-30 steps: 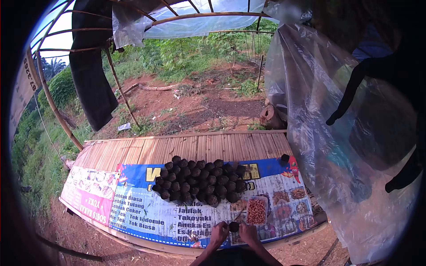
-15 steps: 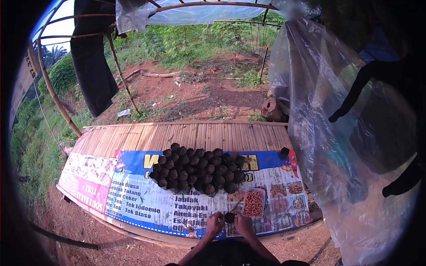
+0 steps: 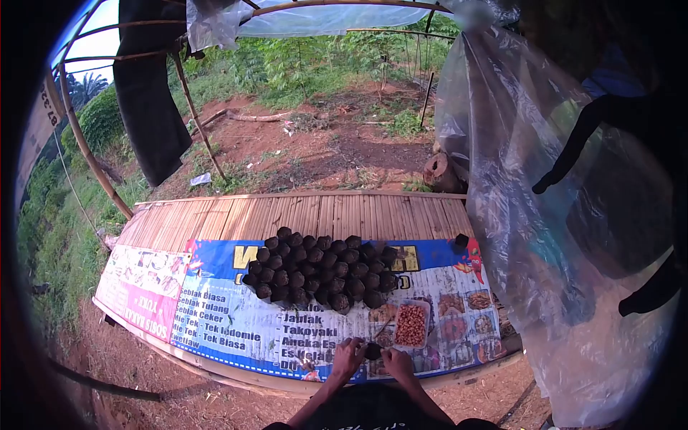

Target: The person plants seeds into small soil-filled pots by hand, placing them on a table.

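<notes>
A small dark pot-like lump [image 3: 373, 351] is between my two hands at the front edge of the banner-covered table. My left hand [image 3: 348, 356] has its fingers closed on the lump's left side. On its right side, my right hand [image 3: 395, 361] pinches it with bent fingers. Just beyond my right hand stands a clear plastic tub [image 3: 428, 326] filled with small reddish-brown seeds [image 3: 410, 326]. A large cluster of similar dark lumps [image 3: 322, 269] is packed together on the banner behind my hands.
A single dark lump [image 3: 461, 241] lies at the banner's upper right. Bamboo slats [image 3: 301, 217] form the table's far part. Clear plastic sheeting [image 3: 516, 179] hangs at the right, and a bamboo post [image 3: 193, 111] stands beyond the table at the left.
The view has shifted slightly. Fingers of my left hand have moved up a little around the lump, which now looks tilted.
</notes>
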The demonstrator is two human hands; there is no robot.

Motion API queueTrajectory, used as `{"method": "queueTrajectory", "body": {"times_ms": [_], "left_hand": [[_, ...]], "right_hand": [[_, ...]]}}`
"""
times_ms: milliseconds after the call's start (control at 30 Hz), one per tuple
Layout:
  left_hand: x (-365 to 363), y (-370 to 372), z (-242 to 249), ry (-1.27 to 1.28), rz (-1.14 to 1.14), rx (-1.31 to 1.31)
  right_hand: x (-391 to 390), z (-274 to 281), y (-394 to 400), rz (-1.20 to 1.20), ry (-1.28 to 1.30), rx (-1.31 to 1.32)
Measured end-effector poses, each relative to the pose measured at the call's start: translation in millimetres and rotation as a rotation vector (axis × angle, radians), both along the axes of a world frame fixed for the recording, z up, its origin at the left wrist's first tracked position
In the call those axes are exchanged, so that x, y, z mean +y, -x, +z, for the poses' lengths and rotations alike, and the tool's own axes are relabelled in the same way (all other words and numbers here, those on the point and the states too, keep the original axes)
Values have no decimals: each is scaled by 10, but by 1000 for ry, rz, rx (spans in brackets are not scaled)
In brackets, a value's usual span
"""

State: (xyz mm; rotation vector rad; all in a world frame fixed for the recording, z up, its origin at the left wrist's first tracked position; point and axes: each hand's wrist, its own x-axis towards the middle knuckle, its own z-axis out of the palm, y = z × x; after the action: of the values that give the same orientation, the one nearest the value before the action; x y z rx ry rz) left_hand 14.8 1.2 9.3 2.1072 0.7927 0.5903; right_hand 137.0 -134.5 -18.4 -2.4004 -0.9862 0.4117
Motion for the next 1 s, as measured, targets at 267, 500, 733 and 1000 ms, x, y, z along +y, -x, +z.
{"method": "queueTrajectory", "body": {"times_ms": [267,500,733,1000], "left_hand": [[155,-166,-71,-172,-172,138],[129,-141,-75,-197,-112,33],[102,-44,-165,-125,-62,170],[130,-57,-105,-122,-64,124]], "right_hand": [[35,78,69,-60,170,262],[74,49,56,6,55,34],[75,55,-15,19,55,64],[142,-9,-102,46,33,-60]]}}
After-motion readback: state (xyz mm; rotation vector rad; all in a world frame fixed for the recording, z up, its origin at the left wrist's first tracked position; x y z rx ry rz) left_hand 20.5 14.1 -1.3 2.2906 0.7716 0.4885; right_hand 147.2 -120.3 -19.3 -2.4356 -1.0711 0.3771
